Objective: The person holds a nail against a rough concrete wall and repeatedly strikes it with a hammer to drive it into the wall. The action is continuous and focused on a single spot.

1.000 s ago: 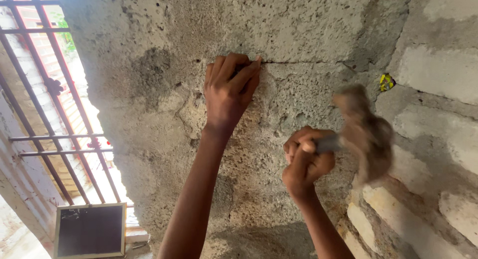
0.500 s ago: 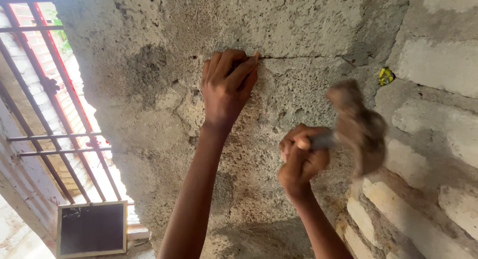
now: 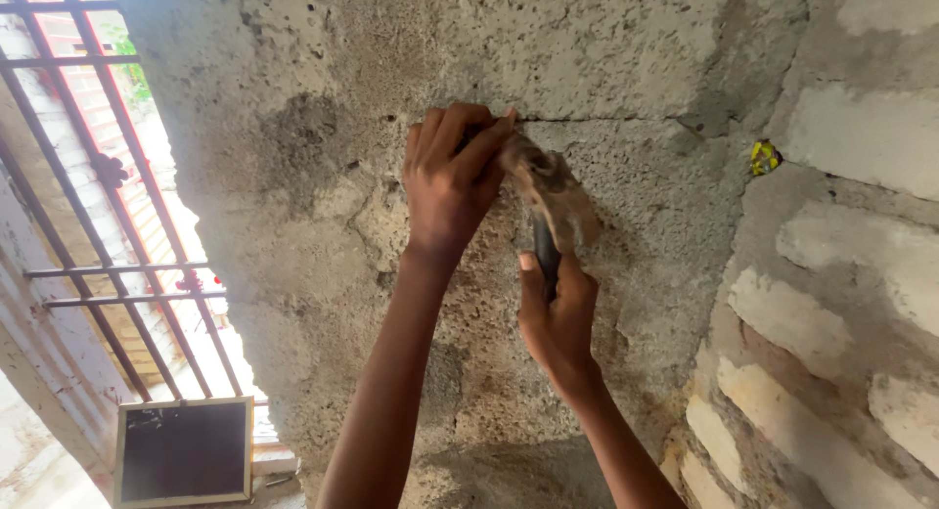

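Both hands closed: left hand [image 3: 450,181] pinching a small dark tool, mostly hidden, against the rough grey concrete wall [image 3: 606,49]; right hand [image 3: 558,313] wrapped round the dark handle of a dusty, mortar-caked hammer [image 3: 550,191].

Hammer head sits right beside the left fingertips [image 3: 489,137], at the thin horizontal crack [image 3: 606,118] in the wall. Judgement: blows want to be short and square, the left fingers kept low on the tool, clear of its struck end. Pale block courses [image 3: 861,137] to the right. Rust-red window bars [image 3: 88,177] to the left, a dark framed board [image 3: 181,450] below them.
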